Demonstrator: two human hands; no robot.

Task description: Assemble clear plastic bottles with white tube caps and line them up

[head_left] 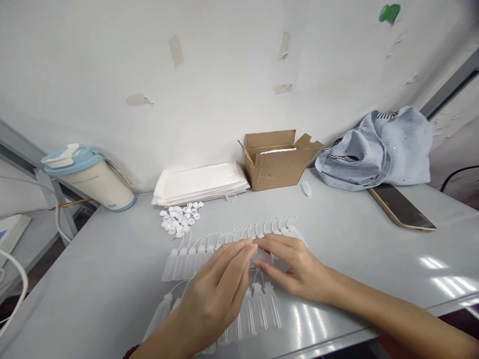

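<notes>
Two rows of clear plastic tubes with thin looped strings lie on the grey table; the back row [181,265] runs under my fingers and the front row [258,309] lies nearer me. My left hand [220,286] is over both rows, fingers pressed together, its underside hidden. My right hand [290,262] rests at the right part of the back row, thumb and fingers around a translucent piece [263,256]. The fingertips of both hands meet there. A pile of small white caps [180,218] sits behind the back row.
Along the wall are a tilted tumbler [97,179], a stack of white sheets [202,182], an open cardboard box [279,169] and a blue cloth bag [400,149]. A phone [402,207] lies before the bag. One loose translucent piece [306,188] lies near the box.
</notes>
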